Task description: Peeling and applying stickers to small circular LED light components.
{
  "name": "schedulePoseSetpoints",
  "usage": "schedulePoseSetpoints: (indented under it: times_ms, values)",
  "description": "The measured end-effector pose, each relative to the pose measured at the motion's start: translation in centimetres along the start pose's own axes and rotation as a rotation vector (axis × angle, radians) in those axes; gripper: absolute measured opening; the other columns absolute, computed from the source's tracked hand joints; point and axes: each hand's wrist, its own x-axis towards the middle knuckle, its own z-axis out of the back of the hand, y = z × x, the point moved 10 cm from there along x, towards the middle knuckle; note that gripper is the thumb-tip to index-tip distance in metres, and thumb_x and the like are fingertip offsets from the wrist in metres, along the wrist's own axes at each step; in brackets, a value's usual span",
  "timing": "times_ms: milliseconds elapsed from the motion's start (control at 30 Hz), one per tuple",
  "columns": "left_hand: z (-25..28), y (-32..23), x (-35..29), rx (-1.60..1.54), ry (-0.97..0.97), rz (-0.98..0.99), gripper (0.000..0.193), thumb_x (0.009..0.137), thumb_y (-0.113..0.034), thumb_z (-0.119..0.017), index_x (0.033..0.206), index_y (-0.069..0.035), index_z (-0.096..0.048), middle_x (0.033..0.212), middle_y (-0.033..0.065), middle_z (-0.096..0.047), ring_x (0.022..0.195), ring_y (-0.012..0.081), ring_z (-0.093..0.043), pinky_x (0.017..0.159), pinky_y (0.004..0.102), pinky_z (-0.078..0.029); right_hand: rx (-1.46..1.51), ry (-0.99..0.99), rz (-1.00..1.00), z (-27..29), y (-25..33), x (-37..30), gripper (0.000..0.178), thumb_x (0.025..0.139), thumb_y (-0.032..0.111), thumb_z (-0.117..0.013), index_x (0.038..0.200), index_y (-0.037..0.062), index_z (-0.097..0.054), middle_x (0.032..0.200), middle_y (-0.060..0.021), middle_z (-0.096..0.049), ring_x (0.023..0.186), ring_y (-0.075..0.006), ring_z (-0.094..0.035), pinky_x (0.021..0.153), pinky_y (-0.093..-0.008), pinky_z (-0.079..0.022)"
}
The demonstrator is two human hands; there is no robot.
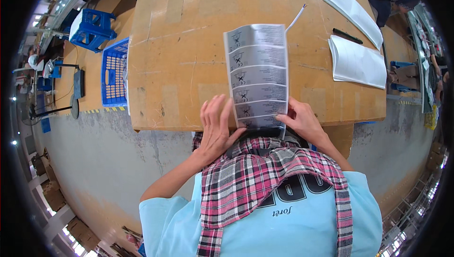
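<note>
One silver label sheet (262,78) was held at the near edge of the counter (175,82), its lower right margin pinched by the right hand (304,121), left hand (215,127) alongside, grip unclear; the step appeared to be steadying the sheet, the next move calling for fingertip control.

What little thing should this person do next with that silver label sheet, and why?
Probably try lifting the right edge of a lower label with the right hand: its thumb rests on the silver label sheet near the bottom right edge, while the left hand's thumb lies near the bottom left corner, seemingly well placed to steady it.
</note>
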Motion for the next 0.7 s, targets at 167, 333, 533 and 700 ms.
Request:
schedulePoseSetpoints:
  times_ms: [167,333,533,700]
  values:
    - [0.7,1.7,-1.5,-0.297,-0.109,0.314,0.085,0.071,-0.019,-0.079,0.138,-0.002,-0.030,0.121,0.0183,-0.047,0.105,0.0303,-0.050,0.088,0.0380,-0.041,0.294,-0.097,0.026,0.9,-0.2,0.2,0.025,0.081,0.013,-0.065,0.099,-0.0035,-0.062,0.076,-0.0099,-0.064,0.066,-0.0125,-0.057,0.063,-0.0274,-0.046]
    - [-1.9,1.8,-2.6,-0.616,0.000,0.390,0.042,0.081,-0.013,-0.071,0.116,0.003,-0.055,0.082,0.0082,-0.065,0.064,0.0166,-0.059,0.061,0.0250,-0.048,0.331,0.015,0.048,-0.1,-0.4,0.2,0.023,0.086,0.010,-0.062,0.103,-0.0043,-0.062,0.082,-0.0055,-0.066,0.071,-0.0091,-0.057,0.066,-0.0252,-0.047]
    - [-3.9,2.9,-4.6,-1.062,0.089,0.671,0.016,0.088,-0.009,-0.063,0.099,0.001,-0.060,0.073,-0.0003,-0.063,0.057,0.0032,-0.050,0.052,0.0188,-0.040,0.431,0.125,0.116,-1.5,-0.2,-1.6,0.031,0.084,0.006,-0.063,0.111,-0.0041,-0.054,0.084,-0.0069,-0.066,0.064,-0.0068,-0.055,0.058,-0.0215,-0.045]
    - [-4.8,3.7,-4.8,-1.252,0.214,0.826,0.012,0.088,-0.010,-0.063,0.092,0.000,-0.059,0.070,0.0020,-0.063,0.046,0.0017,-0.044,0.044,0.0173,-0.033,0.551,0.200,-0.134,-2.3,-2.2,-1.7,0.019,0.085,0.003,-0.061,0.103,-0.0044,-0.059,0.081,-0.0054,-0.065,0.047,-0.0040,-0.046,0.045,-0.0185,-0.036]
